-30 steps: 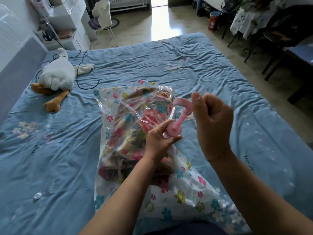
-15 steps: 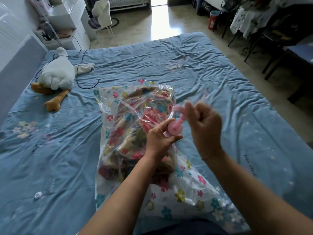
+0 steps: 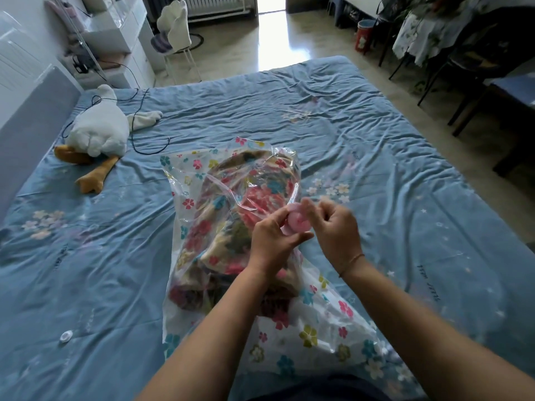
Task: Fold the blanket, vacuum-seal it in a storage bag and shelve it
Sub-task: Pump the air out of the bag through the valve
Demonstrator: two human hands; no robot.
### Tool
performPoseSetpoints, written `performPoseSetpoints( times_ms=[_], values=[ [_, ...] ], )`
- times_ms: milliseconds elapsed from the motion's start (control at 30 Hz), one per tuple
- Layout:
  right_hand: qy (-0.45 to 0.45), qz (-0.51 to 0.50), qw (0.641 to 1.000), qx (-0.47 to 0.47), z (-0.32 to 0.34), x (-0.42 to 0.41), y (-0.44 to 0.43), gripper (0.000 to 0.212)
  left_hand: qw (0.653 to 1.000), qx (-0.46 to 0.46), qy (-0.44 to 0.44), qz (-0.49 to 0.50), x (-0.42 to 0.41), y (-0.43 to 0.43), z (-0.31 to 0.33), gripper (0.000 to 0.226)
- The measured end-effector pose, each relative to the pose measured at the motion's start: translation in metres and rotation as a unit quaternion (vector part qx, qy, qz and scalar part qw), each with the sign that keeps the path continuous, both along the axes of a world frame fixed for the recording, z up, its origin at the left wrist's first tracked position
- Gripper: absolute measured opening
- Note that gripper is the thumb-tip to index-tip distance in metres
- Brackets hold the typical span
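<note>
A clear storage bag [image 3: 309, 337] with a flower print lies on the blue bed. Inside it is the folded floral blanket [image 3: 231, 215]. A pink hand pump [image 3: 298, 222] stands on the bag's right side. My left hand [image 3: 272, 241] grips the pump's round body from the left. My right hand [image 3: 337, 227] is blurred and curled over the pump's top from the right, and its fingers hide the handle. The handle sits low against the body.
A small white round cap [image 3: 66, 336] lies on the sheet [image 3: 405, 198] at the lower left. A white plush goose [image 3: 98, 131] and a black cable [image 3: 139, 140] lie at the far left. A white chair [image 3: 175, 39], a cabinet and dark furniture stand beyond the bed.
My right hand has come down and left with the pump handle, from raised above the pump to low against its body. My left hand stays on the pump.
</note>
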State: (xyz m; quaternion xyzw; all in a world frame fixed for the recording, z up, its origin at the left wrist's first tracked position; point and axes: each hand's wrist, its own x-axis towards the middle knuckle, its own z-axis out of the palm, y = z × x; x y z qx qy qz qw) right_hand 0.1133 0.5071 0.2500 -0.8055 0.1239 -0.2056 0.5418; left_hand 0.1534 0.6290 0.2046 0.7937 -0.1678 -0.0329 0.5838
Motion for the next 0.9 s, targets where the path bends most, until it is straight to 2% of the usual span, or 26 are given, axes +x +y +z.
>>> performPoseSetpoints(
  times_ms=[67,200,267,333,433,500,600,667,733,767,833,900],
  values=[
    [0.029,-0.002,1.0,-0.011,-0.001,-0.001,0.001,0.066,1.0,-0.009,0.006,0.003,-0.001,0.0,0.001,0.057],
    [-0.156,-0.011,0.985,0.076,0.059,-0.004,0.001,0.07,1.0,-0.007,0.0,0.013,0.003,0.001,-0.002,0.064],
    [-0.207,-0.025,0.975,0.082,0.073,-0.004,-0.001,0.067,1.0,-0.012,0.006,0.011,0.002,0.002,-0.004,0.064],
    [-0.161,-0.033,0.985,0.041,0.051,-0.004,0.001,0.066,1.0,-0.014,0.008,0.012,-0.001,0.001,-0.004,0.062],
    [0.023,0.003,0.999,-0.045,0.001,-0.004,-0.001,0.07,1.0,-0.019,0.011,-0.001,-0.005,0.0,-0.004,0.055],
    [0.057,0.005,0.996,-0.064,-0.003,-0.004,-0.004,0.069,0.999,-0.029,0.018,-0.008,-0.007,0.0,-0.002,0.053],
    [-0.073,-0.01,0.997,0.005,0.046,-0.006,-0.005,0.061,0.999,-0.037,0.022,-0.004,-0.002,-0.001,0.001,0.057],
    [-0.177,-0.023,0.982,0.062,0.079,-0.01,-0.006,0.055,0.997,-0.056,0.044,-0.001,-0.001,0.0,0.0,0.058],
    [-0.204,-0.037,0.977,0.045,0.077,-0.011,-0.003,0.054,0.996,-0.07,0.059,-0.002,-0.003,0.0,-0.001,0.058],
    [-0.177,-0.037,0.983,0.023,0.062,-0.011,0.0,0.055,0.995,-0.075,0.065,-0.001,-0.004,0.0,-0.002,0.057],
    [-0.047,-0.013,0.999,-0.021,0.02,-0.007,0.002,0.065,0.995,-0.073,0.073,-0.006,-0.006,0.0,-0.005,0.054],
    [0.069,0.007,0.996,-0.056,-0.005,-0.003,0.001,0.071,0.994,-0.075,0.081,-0.014,-0.009,0.0,-0.006,0.051]
  ],
)
